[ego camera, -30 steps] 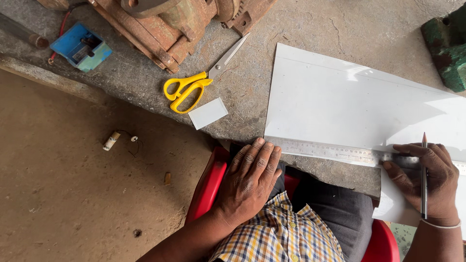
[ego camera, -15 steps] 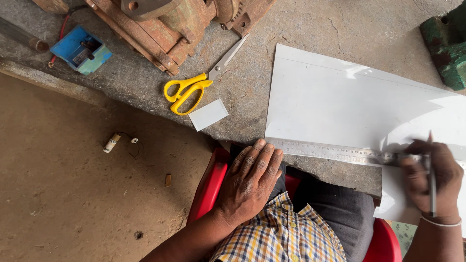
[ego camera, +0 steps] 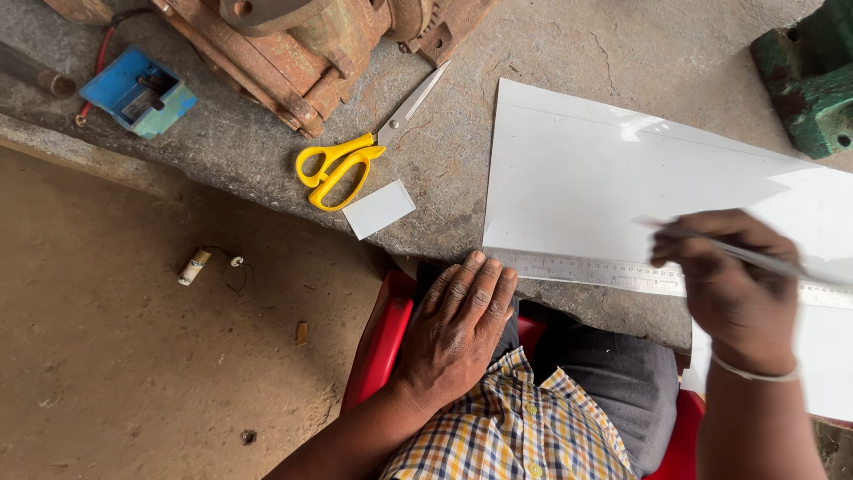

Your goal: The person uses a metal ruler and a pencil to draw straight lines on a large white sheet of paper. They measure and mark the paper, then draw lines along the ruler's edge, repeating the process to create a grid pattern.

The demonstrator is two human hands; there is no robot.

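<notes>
Head camera, looking down at a stone bench. A steel ruler [ego camera: 613, 271] lies along the near edge of a large white sheet [ego camera: 604, 178]. The left hand [ego camera: 458, 324] presses flat, fingers spread, just left of the ruler's end. The right hand [ego camera: 733, 284] is over the ruler, fingers closed around a thin pen [ego camera: 737, 253]. Yellow scissors [ego camera: 351, 160] and a small white card [ego camera: 379, 210] lie left of the sheet.

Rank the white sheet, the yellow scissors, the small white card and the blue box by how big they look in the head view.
1. White sheet, by far the largest.
2. Yellow scissors.
3. Blue box, covering about as much area as the scissors, so this placing is unsure.
4. Small white card, the smallest.
</notes>
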